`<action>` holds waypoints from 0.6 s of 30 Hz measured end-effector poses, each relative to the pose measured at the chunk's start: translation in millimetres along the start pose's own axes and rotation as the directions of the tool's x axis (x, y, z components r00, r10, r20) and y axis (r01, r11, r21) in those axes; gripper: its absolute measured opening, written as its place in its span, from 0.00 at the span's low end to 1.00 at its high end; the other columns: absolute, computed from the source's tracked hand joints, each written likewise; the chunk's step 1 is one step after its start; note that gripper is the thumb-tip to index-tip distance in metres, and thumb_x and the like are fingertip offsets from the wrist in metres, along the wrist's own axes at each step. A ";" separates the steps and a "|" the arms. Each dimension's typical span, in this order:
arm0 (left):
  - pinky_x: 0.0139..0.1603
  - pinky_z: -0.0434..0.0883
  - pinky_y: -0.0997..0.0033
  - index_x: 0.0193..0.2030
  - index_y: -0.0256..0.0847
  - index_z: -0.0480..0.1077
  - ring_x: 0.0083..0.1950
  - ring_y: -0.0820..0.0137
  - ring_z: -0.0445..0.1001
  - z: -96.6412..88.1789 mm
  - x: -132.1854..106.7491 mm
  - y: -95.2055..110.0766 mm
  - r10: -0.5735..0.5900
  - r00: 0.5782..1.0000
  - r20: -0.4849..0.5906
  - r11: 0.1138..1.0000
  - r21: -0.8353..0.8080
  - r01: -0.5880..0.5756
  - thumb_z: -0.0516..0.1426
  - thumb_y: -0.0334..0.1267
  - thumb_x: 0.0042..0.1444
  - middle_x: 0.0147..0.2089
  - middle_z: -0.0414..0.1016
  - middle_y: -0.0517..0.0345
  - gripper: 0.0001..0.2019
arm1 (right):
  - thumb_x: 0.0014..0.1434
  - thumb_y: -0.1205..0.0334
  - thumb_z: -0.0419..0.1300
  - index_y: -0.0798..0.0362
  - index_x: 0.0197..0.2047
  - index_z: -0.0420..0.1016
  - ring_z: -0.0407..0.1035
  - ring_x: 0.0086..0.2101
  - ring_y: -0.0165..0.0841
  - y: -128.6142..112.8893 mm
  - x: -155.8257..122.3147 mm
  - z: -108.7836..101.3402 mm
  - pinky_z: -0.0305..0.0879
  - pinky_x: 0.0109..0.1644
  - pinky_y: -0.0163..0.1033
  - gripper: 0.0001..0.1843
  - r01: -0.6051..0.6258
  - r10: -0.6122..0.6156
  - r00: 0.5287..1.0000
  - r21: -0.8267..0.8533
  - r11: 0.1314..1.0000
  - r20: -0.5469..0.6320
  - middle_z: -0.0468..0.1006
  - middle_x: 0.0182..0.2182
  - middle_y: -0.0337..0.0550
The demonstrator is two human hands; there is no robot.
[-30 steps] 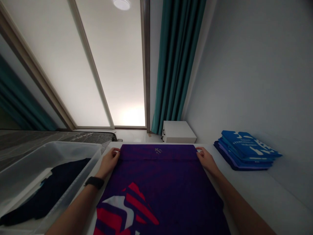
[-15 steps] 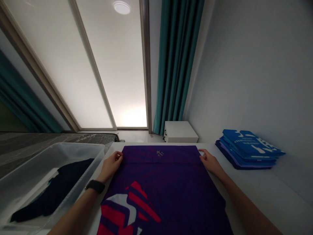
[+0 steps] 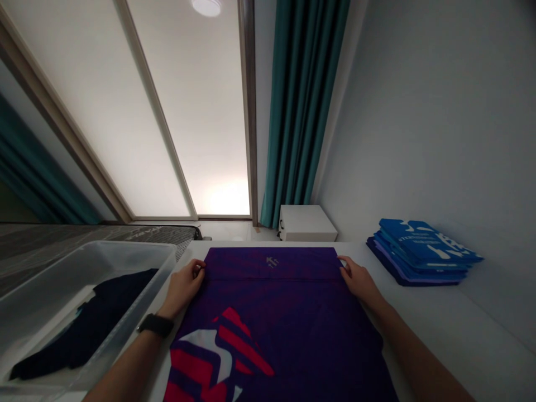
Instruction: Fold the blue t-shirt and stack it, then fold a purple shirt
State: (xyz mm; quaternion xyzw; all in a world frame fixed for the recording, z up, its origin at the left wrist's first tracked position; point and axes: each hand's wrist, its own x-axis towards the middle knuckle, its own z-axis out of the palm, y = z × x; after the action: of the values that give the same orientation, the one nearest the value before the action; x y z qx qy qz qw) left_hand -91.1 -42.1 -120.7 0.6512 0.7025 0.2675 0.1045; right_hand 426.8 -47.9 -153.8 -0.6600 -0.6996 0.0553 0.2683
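A dark purple shirt lies spread flat on the white table, with a red and white print at its lower left. Its far end is folded over in a straight band that shows a small grey logo. My left hand, with a black watch on the wrist, is at the band's left edge, fingers curled and pinching the cloth. At the right edge, my right hand holds the band between thumb and fingers. The near end of the shirt runs out of view.
To the left is a clear plastic bin with a dark garment inside. A stack of folded blue and purple clothes sits at the right by the wall. Beyond the table are a white cabinet and a teal curtain.
The view has shifted very slightly. My left wrist has moved a little left and toward me, while both hands stay at the folded band's edges. The shirt lies as before.
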 end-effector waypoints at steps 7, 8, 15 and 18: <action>0.31 0.66 0.71 0.39 0.43 0.69 0.29 0.66 0.73 -1.8 -1.5 -5.7 0.005 1.000 0.031 0.995 -0.100 -0.002 0.49 0.47 0.54 0.27 0.73 0.62 0.14 | 0.61 0.59 0.45 0.54 0.53 0.70 0.71 0.30 0.37 -2.7 0.8 2.9 0.63 0.38 0.40 0.22 0.032 -0.035 0.997 -0.046 0.998 -0.062 0.76 0.29 0.44; 0.31 0.65 0.71 0.40 0.43 0.69 0.29 0.66 0.73 -2.3 -1.8 -5.8 0.013 0.999 0.048 0.996 -0.089 -0.009 0.49 0.48 0.54 0.27 0.74 0.62 0.14 | 0.61 0.59 0.45 0.54 0.53 0.71 0.71 0.29 0.37 -2.9 0.9 3.0 0.63 0.37 0.40 0.22 0.028 -0.031 0.998 -0.051 0.998 -0.057 0.76 0.29 0.44; 0.31 0.64 0.71 0.39 0.43 0.69 0.29 0.67 0.73 -4.6 -2.9 -1.1 0.016 0.999 0.043 0.998 -0.057 -0.013 0.49 0.49 0.52 0.28 0.75 0.61 0.16 | 0.62 0.59 0.46 0.54 0.55 0.70 0.72 0.30 0.37 0.2 -0.6 -2.6 0.61 0.39 0.40 0.21 0.030 -0.035 0.998 -0.104 0.994 -0.046 0.77 0.29 0.43; 0.31 0.64 0.71 0.39 0.44 0.69 0.29 0.66 0.73 -4.7 -2.8 -0.4 0.014 0.998 0.054 0.999 -0.038 -0.012 0.49 0.49 0.53 0.29 0.75 0.61 0.15 | 0.63 0.58 0.46 0.53 0.56 0.69 0.71 0.29 0.37 2.8 -1.4 -3.9 0.61 0.39 0.40 0.21 0.000 -0.003 1.000 -0.116 0.993 -0.028 0.77 0.28 0.42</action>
State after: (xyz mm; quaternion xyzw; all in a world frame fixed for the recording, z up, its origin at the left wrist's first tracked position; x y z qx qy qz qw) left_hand -93.5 -46.0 -117.5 0.6608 0.6899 0.2634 0.1342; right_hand 431.0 -49.9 -152.0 -0.6746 -0.6983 0.0051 0.2393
